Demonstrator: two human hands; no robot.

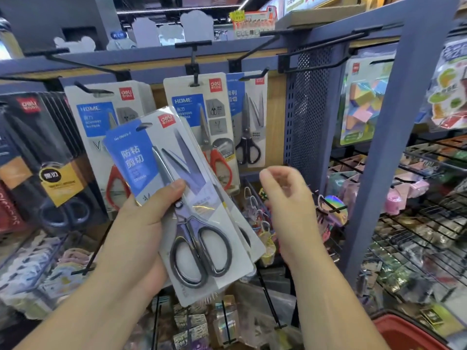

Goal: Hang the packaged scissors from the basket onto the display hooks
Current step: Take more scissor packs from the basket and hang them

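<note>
Display hooks [194, 59] are mounted far; packaged scissors [182, 198] are gripped by the left hand [144, 223], hang-hole end tilted far-left; right hand [285, 195] is kept empty, loosely curled.

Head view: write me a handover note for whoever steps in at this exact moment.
Left hand grips a fanned stack of scissor packs, raised before the display.
Right hand holds nothing, fingers loosely curled beside the stack.
Red basket sits low right; its contents are out of view.
Done: a similar blue-card pack hangs on its hook.
Left: hang the held packs, probably there.
</note>
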